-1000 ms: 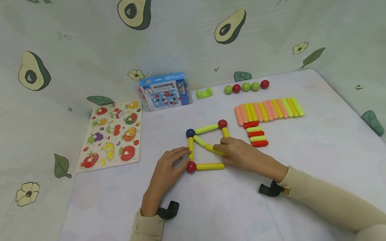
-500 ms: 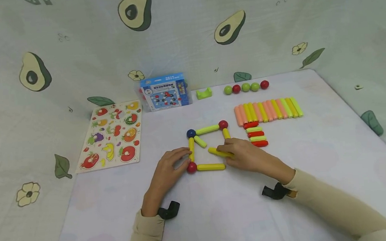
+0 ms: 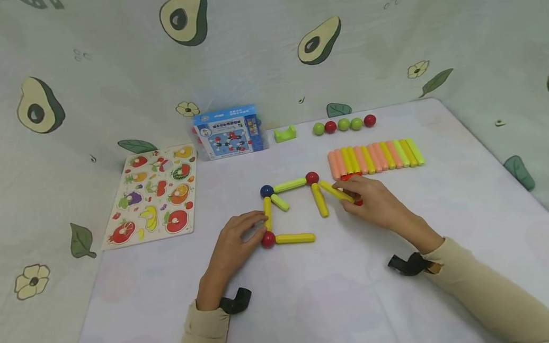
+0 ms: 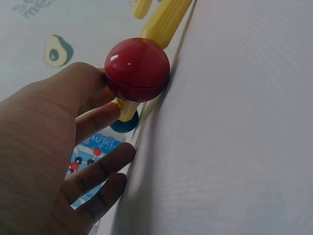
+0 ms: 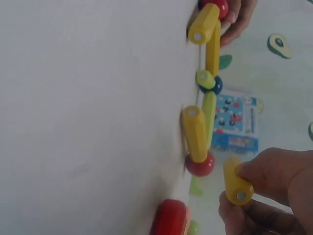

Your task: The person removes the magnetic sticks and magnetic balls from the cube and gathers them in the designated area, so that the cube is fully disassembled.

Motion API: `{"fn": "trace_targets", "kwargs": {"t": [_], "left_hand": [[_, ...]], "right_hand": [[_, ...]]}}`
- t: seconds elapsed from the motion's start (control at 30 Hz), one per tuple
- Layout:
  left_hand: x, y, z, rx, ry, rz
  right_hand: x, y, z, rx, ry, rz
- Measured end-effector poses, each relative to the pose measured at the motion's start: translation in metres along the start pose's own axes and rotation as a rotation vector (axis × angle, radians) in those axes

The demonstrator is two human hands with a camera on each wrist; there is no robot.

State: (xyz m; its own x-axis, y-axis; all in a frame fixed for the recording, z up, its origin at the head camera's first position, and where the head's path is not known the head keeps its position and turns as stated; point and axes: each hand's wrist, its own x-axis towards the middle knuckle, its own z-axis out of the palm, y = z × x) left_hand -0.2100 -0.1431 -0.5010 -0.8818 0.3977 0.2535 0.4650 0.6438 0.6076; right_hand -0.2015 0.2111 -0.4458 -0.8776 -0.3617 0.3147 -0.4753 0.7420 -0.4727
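My left hand (image 3: 234, 246) rests at the left of a flat figure of magnetic rods and balls. Its thumb and index finger hold the left yellow rod (image 3: 267, 210), right beside the near red ball (image 4: 137, 68). That rod runs up to a blue ball (image 3: 267, 191). A green rod (image 3: 291, 184) links the blue ball to the far red ball (image 3: 312, 178). A short green rod (image 3: 280, 202) slants inward; two yellow rods extend from the red balls. My right hand (image 3: 377, 201) pinches a loose yellow magnetic rod (image 5: 235, 183) between thumb and fingers, raised off the table.
Behind the right hand lies a row of pink, yellow and green rods (image 3: 376, 157). Several green and red balls (image 3: 343, 124) line the back edge. A green holder (image 3: 285, 134), a blue box (image 3: 230, 133) and a fruit puzzle board (image 3: 151, 196) stand farther left.
My right hand has pulled the yellow rod away from the short green rod and carried it rightward and up, outside the figure. The left hand has stayed in place.
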Motion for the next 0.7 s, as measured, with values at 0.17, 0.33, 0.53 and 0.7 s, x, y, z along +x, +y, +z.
{"fn": "trace_targets", "kwargs": {"t": [0.17, 0.33, 0.53, 0.7], "left_hand": [[-0.001, 0.0, 0.0, -0.002, -0.001, 0.0], [-0.002, 0.001, 0.0, -0.003, 0.001, -0.004], [-0.002, 0.002, -0.001, -0.026, 0.025, 0.028], [-0.004, 0.003, -0.001, -0.028, 0.036, 0.029]], "right_hand": [[-0.003, 0.014, -0.011, -0.031, 0.032, 0.047], [-0.005, 0.028, -0.021, -0.064, 0.058, 0.101], [-0.008, 0.044, -0.032, -0.111, 0.072, 0.185], [-0.011, 0.057, -0.041, -0.139, 0.095, 0.221]]}}
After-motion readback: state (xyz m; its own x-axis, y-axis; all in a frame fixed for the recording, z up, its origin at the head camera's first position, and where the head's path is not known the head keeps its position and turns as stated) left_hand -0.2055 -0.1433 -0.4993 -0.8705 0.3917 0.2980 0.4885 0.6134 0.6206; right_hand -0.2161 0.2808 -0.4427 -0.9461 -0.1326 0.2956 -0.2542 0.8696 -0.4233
